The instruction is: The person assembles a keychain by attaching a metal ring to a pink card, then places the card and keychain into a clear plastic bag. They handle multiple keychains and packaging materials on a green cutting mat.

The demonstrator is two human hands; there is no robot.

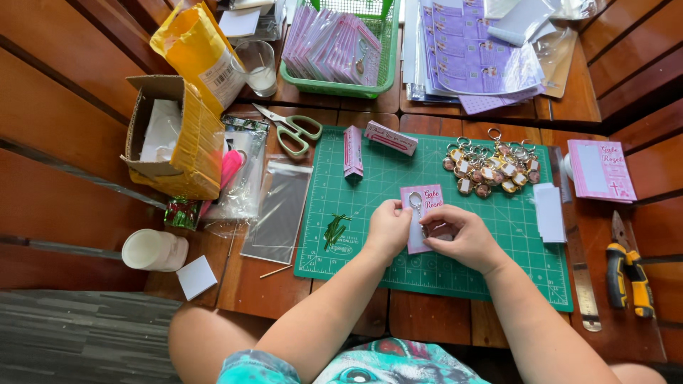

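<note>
— What are the hands doing right now?

— Both are working on one pink card (427,201) lying on the green cutting mat (370,213). The left hand (388,229) is pinching the card's left edge with its fingers pressed together, and the right hand (462,235) is curling its fingers over the card's lower right part; a metal keyring (415,201) is resting on the card near the left thumb.

— How many of each thing are you counting?

— Two narrow pink boxes (353,151) are lying near the mat's top edge, one upright and one slanting. One heap of round keychains (491,167) is sitting at the mat's upper right — too tangled to count. One pair of green-handled scissors (292,129) is lying just off the mat's top left corner.

— And the packages?

— One green basket (334,87) is holding a row of pale pink cards at the top. A stack of lilac printed sheets (477,53) is lying to its right. An open cardboard box wrapped in yellow tape (178,139) is sitting on the left of the table (427,320), with clear plastic sleeves (277,213) beside it — and one pink booklet (601,169) is lying far right
</note>
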